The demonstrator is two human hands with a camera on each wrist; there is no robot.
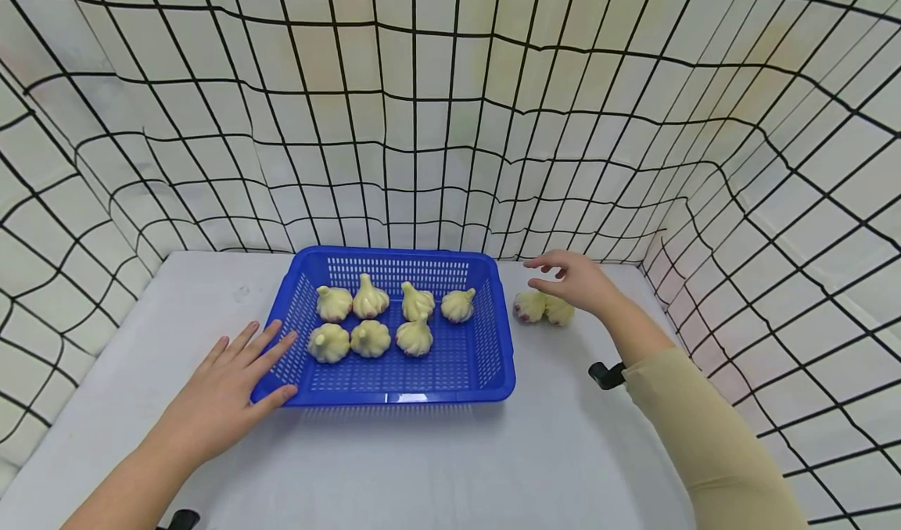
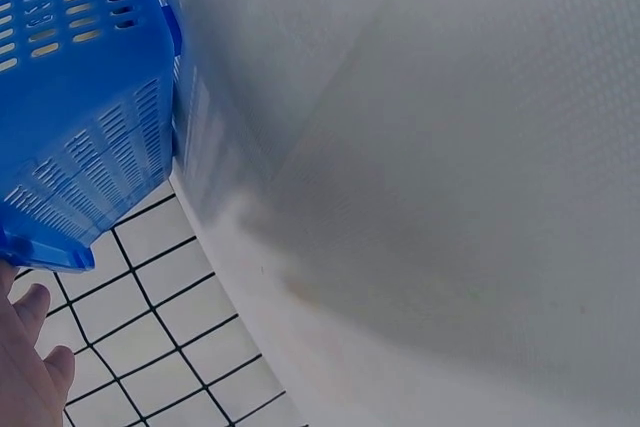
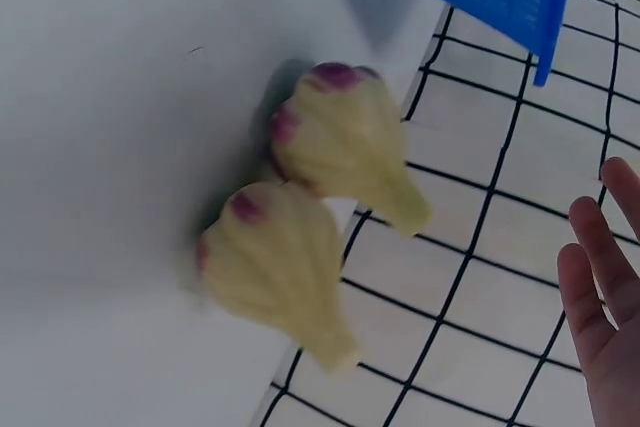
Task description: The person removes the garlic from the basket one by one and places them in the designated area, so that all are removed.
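A blue plastic basket (image 1: 450,396) with slotted walls stands on the table, holding several garlic bulbs (image 1: 369,338) in two uneven rows. My left hand (image 1: 228,393) lies spread at the basket's left side, its straight fingers overlapping the rim in the head view. Over to the right, my right hand (image 1: 580,280) hovers above two more garlic bulbs with its fingers loosely bent and nothing held. In the right wrist view these two, a nearer bulb (image 3: 275,262) and a farther bulb (image 3: 345,132), lie side by side, pale with purple patches at the base.
Black netting (image 1: 415,147) hangs over white walls behind and on both sides of the white table (image 1: 422,467). The right sleeve (image 1: 697,428) is beige, and a small black wrist-worn device (image 1: 607,375) shows beside it.
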